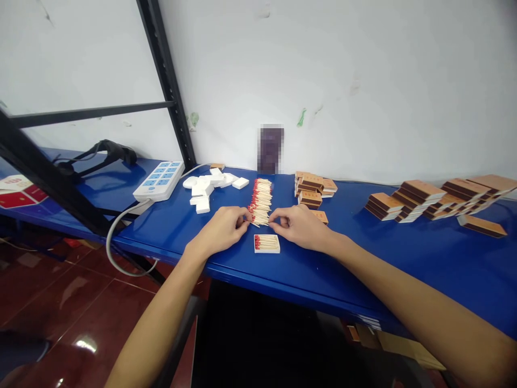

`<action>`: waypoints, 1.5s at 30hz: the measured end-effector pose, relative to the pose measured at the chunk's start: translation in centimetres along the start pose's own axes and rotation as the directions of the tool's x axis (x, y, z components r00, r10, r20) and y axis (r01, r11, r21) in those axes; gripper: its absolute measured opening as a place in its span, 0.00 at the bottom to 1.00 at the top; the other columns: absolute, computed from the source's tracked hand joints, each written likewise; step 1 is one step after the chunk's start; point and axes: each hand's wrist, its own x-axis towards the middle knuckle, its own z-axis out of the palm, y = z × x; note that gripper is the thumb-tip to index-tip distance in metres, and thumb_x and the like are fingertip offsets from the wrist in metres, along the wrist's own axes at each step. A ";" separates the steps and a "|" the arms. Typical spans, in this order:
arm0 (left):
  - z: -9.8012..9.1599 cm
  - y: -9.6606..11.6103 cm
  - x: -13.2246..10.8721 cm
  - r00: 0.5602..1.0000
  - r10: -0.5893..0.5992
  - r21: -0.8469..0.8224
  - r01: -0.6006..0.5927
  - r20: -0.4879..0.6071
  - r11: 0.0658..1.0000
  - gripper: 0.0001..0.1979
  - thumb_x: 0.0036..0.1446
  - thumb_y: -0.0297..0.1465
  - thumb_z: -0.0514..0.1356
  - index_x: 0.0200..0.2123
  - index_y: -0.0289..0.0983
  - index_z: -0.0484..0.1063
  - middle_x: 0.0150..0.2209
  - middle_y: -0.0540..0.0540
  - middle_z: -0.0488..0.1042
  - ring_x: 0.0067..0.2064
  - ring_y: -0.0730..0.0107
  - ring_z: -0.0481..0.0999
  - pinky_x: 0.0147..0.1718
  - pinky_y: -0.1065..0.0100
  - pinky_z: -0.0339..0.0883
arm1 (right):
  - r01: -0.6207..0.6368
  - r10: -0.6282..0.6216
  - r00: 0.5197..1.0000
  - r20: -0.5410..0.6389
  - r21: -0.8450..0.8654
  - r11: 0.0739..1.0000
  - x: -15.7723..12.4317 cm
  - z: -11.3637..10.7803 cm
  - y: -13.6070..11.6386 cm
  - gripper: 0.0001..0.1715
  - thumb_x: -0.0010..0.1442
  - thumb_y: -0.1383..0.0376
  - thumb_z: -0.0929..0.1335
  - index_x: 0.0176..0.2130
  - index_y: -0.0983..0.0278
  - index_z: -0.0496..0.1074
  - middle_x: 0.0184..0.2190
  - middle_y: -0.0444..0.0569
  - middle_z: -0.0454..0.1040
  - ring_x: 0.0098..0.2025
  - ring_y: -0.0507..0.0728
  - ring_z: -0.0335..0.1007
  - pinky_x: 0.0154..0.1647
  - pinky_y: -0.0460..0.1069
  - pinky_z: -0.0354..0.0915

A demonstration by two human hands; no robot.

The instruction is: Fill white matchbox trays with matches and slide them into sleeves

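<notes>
A long pile of red-headed matches [262,199] lies on the blue table, heads to the left. At the near end of the pile, my left hand [226,225] pinches matches by their heads. Opposite it, my right hand [301,226] has thumb and finger closed on the bare stick ends. How many matches are between the fingers cannot be made out. Just in front of both hands sits a white matchbox tray [278,250] with a layer of matches in it, heads also to the left.
White matchbox trays [202,188] are heaped left of the pile. Brown matchboxes [311,186] stand behind my right hand, and more stacked matchboxes [420,196] fill the far right. A power strip [159,180] with a cable and a black shelf post [167,81] are at left.
</notes>
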 end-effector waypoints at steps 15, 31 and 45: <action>0.1 0.0 0.1 0.999 -0.014 0.042 0.012 0.031 0.999 0.06 0.60 0.31 0.57 0.35 0.37 0.73 0.24 0.52 0.68 0.26 0.72 0.66 0.28 0.70 0.56 | -0.057 0.054 0.997 0.060 0.049 0.997 0.3 0.6 0.1 0.10 0.59 0.63 0.66 0.32 0.65 0.75 0.18 0.40 0.64 0.21 0.48 0.55 0.26 0.46 0.50; -0.1 -0.1 0.0 0.999 -0.012 -0.020 0.013 0.049 1.000 0.07 0.57 0.30 0.57 0.32 0.36 0.75 0.24 0.52 0.69 0.25 0.74 0.66 0.27 0.70 0.58 | -0.064 0.055 0.993 0.103 0.079 0.995 0.3 0.5 0.1 0.08 0.59 0.63 0.65 0.31 0.64 0.71 0.19 0.40 0.65 0.21 0.48 0.55 0.26 0.45 0.50; -0.4 0.0 -0.2 0.997 -0.026 -0.065 0.030 0.067 0.997 0.11 0.54 0.25 0.55 0.38 0.37 0.75 0.22 0.54 0.66 0.24 0.75 0.65 0.26 0.72 0.58 | -0.039 0.026 0.993 0.112 0.114 0.993 0.2 0.3 0.3 0.07 0.58 0.64 0.65 0.31 0.64 0.71 0.19 0.39 0.65 0.21 0.48 0.56 0.26 0.45 0.51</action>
